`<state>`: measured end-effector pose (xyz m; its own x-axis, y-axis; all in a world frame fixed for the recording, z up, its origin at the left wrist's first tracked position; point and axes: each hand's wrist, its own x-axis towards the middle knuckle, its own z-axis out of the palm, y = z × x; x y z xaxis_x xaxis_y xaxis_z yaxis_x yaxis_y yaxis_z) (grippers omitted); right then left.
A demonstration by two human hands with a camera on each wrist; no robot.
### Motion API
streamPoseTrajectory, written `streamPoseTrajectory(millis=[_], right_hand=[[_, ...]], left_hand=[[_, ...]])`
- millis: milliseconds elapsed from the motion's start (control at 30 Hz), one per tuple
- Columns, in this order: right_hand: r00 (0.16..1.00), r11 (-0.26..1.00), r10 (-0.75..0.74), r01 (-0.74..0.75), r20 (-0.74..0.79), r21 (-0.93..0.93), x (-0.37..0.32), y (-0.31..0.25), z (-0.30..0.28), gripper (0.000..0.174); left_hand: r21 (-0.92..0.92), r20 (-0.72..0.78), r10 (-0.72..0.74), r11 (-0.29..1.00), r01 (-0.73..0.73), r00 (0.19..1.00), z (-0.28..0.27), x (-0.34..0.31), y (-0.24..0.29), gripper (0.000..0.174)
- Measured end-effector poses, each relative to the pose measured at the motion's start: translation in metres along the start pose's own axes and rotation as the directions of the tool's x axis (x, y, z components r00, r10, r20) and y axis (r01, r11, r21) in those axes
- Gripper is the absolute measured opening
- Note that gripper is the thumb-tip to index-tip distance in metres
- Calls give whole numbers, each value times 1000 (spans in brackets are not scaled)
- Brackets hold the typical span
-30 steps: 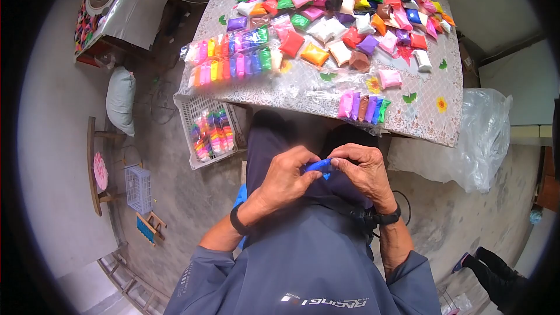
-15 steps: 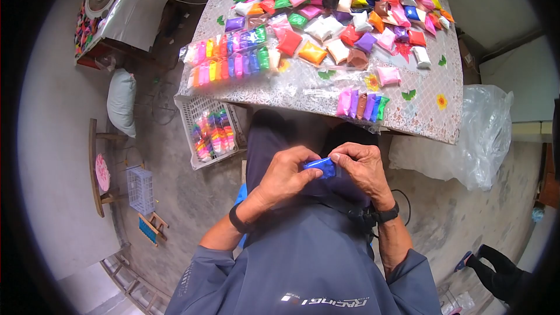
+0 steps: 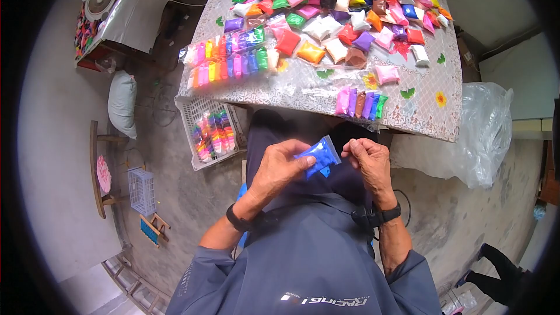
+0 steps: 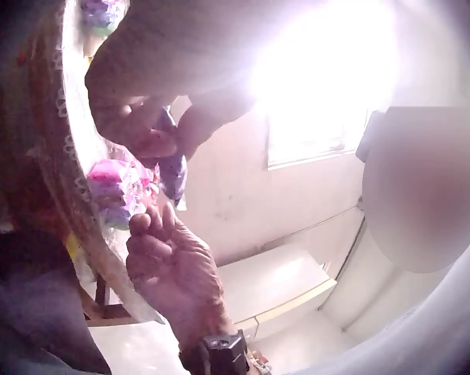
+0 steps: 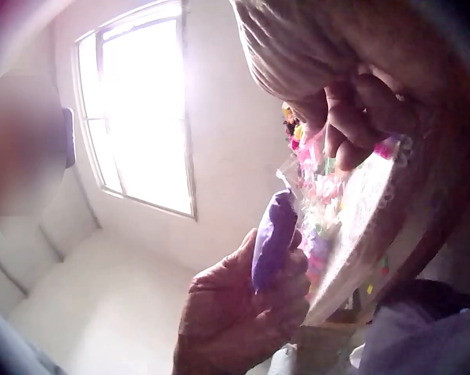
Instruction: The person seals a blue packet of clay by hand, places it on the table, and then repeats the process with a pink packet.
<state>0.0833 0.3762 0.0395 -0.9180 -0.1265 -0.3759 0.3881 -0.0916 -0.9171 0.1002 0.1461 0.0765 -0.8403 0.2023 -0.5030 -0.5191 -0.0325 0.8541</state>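
A small blue packet (image 3: 319, 156) with a clear flat end is pinched between the thumb and fingers of my left hand (image 3: 279, 170), above the lap. In the right wrist view the packet (image 5: 274, 242) looks purple-blue and plump, lying along the fingers. Just to the right of its clear end is my right hand (image 3: 371, 162), apart from it. Its fingers are curled in toward the thumb, and nothing shows between them; the left wrist view shows this hand (image 4: 176, 273) curled too. Beyond both hands, a row of coloured packets (image 3: 360, 105) lies at the table's near edge.
The table (image 3: 426, 111) has a patterned cover and a heap of coloured packets (image 3: 344, 6). Clear bags of packets (image 3: 230, 58) lie at its left. A white basket (image 3: 185, 118) with packets stands below. Plastic sheeting (image 3: 478, 134) hangs at right; a person's legs (image 3: 496, 274) show lower right.
The right hand has let go of the blue packet and drawn slightly right. The packet, earlier between both hands, has turned its clear end up and stays in the left hand.
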Motion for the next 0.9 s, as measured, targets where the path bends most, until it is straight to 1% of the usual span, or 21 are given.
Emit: streamPoseTrajectory(millis=[33,67,133,167,200,233,267,300,367,400,433,467,533,567,667,733,767,800,833,867,900], right_hand=[[1000,999,-4,4,-3,35,-2,1,1,20],[1000,998,-7,8,-6,70,-4,3,1,20],[1000,998,-6,5,17,62,-7,7,0,20],[999,999,-5,3,41,54,-8,8,0,26],[999,999,-5,3,40,55,-9,8,2,26],[989,988,-130,123,73,98,-9,8,6,32],[962,960,-254,238,100,145,-10,8,9,41],[951,957,-278,262,137,129,-9,5,8,53],[933,947,-320,313,167,66,-11,-5,8,55],[912,931,-359,366,199,3,-13,-12,8,56],[911,932,-350,361,216,-11,-17,-20,10,52],[911,932,-351,361,216,-11,-17,-21,9,52],[861,883,-383,447,335,-140,-17,-23,6,42],[865,878,-388,452,318,-157,-18,-26,9,33],[877,883,-391,443,278,-154,-20,-26,12,25],[887,905,-374,413,272,-104,-18,-16,9,23],[896,922,-356,383,265,-55,-17,-13,8,21],[896,922,-357,383,264,-55,-17,-13,9,21],[918,944,-314,328,243,-19,-17,-13,9,18],[937,962,-269,272,223,17,-17,-13,10,15],[937,962,-268,272,222,17,-16,-12,11,15]], left_hand=[[-70,-36,1,998,-4,999,2,0,1,30],[-70,-36,1,998,-3,999,2,0,1,30],[-207,-12,-49,977,45,999,1,0,2,31],[-206,-11,-49,977,46,999,0,2,-1,31],[-284,39,-52,957,61,998,-2,5,-5,30],[-359,90,-50,930,79,995,-4,7,-9,29],[-358,90,-51,930,80,995,-4,8,-11,29],[-348,107,-51,934,85,993,-3,9,-13,28],[-336,125,-52,937,92,991,-3,8,-13,26],[-355,166,-99,922,153,981,-4,7,-11,25],[-372,209,-143,903,214,967,-4,6,-10,24],[-372,209,-143,903,214,967,-4,7,-11,24],[-404,210,-156,885,231,965,-3,8,-15,24],[-404,210,-157,885,231,965,-4,8,-19,24],[-419,256,-156,871,255,954,-4,8,-22,26],[-277,271,-188,924,264,944,0,4,-13,36],[-276,272,-188,924,264,944,1,4,-14,36],[-220,219,-147,956,195,965,4,3,-15,44],[-159,168,-101,979,128,981,6,2,-17,52],[-159,168,-101,979,128,981,8,1,-19,52],[-126,125,-27,991,43,992,9,-1,-21,58]])
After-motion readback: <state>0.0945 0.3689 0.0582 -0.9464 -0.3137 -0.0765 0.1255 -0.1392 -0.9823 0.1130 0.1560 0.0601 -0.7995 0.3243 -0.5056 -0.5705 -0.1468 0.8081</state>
